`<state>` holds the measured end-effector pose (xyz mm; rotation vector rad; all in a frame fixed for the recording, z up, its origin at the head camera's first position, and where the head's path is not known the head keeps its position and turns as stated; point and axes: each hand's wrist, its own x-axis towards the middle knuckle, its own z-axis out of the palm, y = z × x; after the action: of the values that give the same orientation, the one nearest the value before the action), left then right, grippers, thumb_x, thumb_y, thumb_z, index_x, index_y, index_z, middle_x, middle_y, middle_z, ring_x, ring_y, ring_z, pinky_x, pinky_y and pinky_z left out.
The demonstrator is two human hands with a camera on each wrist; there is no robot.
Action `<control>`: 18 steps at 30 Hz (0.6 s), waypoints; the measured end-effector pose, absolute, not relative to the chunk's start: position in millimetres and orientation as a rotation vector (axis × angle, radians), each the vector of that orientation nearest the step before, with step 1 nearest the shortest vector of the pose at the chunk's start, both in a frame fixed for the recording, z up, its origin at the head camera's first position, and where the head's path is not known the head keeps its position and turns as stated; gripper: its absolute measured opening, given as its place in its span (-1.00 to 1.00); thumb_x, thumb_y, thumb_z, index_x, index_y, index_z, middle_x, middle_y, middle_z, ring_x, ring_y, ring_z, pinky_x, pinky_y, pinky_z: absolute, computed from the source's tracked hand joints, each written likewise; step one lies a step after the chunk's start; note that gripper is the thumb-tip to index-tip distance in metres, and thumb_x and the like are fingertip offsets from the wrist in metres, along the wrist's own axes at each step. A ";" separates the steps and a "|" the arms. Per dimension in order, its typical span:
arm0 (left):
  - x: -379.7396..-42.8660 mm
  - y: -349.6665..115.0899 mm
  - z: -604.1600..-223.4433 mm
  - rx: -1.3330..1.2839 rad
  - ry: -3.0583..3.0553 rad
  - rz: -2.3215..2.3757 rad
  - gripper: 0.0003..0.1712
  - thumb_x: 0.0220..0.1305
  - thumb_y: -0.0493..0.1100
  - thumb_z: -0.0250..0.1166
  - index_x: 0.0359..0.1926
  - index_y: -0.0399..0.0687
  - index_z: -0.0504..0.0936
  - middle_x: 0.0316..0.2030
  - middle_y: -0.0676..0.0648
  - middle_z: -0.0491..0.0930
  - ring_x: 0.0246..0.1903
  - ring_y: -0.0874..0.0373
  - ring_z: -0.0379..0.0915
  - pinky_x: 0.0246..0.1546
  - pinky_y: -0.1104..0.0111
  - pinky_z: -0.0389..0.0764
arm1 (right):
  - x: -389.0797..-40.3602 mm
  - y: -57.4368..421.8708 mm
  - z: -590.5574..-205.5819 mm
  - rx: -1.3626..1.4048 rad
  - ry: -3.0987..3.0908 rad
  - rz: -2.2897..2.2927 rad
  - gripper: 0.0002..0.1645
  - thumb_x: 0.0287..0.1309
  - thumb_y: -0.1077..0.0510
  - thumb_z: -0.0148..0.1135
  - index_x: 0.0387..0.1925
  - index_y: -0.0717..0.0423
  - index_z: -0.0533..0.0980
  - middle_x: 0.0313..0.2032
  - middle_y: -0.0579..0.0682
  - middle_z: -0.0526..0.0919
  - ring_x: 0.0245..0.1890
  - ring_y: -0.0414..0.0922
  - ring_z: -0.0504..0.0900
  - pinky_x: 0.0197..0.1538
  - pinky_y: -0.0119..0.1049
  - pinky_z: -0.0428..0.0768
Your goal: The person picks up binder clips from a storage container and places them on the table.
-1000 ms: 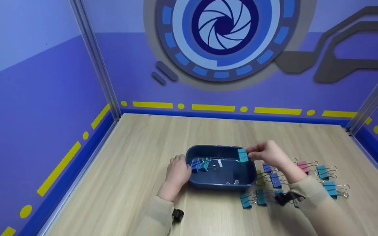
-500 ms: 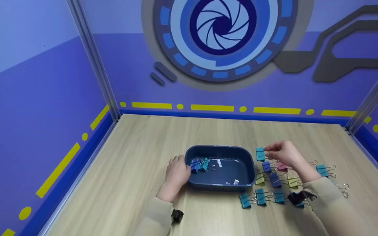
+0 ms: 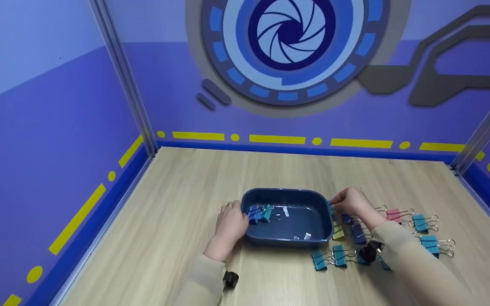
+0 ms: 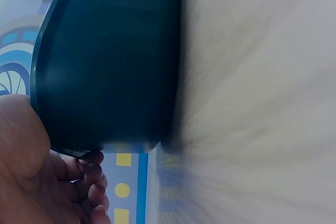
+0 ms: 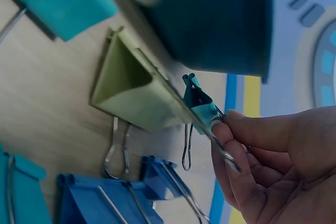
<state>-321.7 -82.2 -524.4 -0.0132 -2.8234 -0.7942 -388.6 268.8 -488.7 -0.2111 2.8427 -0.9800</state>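
Observation:
My left hand (image 3: 231,222) grips the left rim of a dark blue plastic bin (image 3: 287,243); in the left wrist view its fingers (image 4: 95,174) curl at the corner of the wall. Between thumb and fingertips, my right hand (image 3: 353,202) pinches a teal binder clip (image 5: 199,100) by its wire handle. That clip hangs just outside the bin's right wall, mostly hidden in the head view. Inside the bin, at the left, lie a blue binder clip (image 3: 254,214) and a teal one (image 3: 266,213).
Right of the bin, several binder clips lie on the wooden table (image 3: 194,182): a yellow one (image 3: 338,232), a pink one (image 3: 394,215), a front teal one (image 3: 319,260), others blue and teal. My right forearm covers some. Printed panels (image 3: 287,123) stand behind.
My right hand carried the teal clip from above the bin's right end rightward past the rim, then back left and down beside the right wall. My left hand stayed on the bin.

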 end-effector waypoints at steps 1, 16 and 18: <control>-321.9 -82.2 -524.5 -0.017 -2.820 -0.791 -0.63 0.31 -0.23 0.25 0.05 -0.41 0.57 -0.11 -0.30 0.62 -0.07 -0.21 0.51 0.00 -0.02 0.54 | -389.1 267.9 -490.2 -0.216 2.847 -0.967 -0.85 0.09 0.34 0.38 -0.29 0.35 0.73 -0.37 0.16 0.80 -0.43 -0.16 0.68 -0.32 -0.27 0.64; -320.7 -82.0 -524.3 -0.042 -2.803 -0.777 -0.65 0.29 -0.24 0.26 0.02 -0.41 0.56 -0.14 -0.31 0.61 -0.09 -0.23 0.50 -0.02 -0.04 0.53 | -392.2 266.1 -497.6 -0.244 2.862 -0.925 -0.86 0.03 0.30 0.45 -0.34 0.33 0.74 -0.41 0.14 0.80 -0.48 -0.25 0.61 -0.35 -0.36 0.55; -320.9 -82.2 -524.3 -0.043 -2.805 -0.775 -0.65 0.29 -0.24 0.26 0.02 -0.41 0.56 -0.14 -0.31 0.61 -0.09 -0.23 0.50 -0.02 -0.03 0.53 | -391.6 266.5 -496.6 -0.238 2.844 -0.947 -0.86 0.03 0.32 0.43 -0.33 0.35 0.73 -0.42 0.15 0.79 -0.51 -0.24 0.62 -0.39 -0.37 0.55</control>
<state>-320.9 -82.2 -524.3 -0.0432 -2.8046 -0.7754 -391.6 266.5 -496.6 -0.2380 2.8442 -0.9471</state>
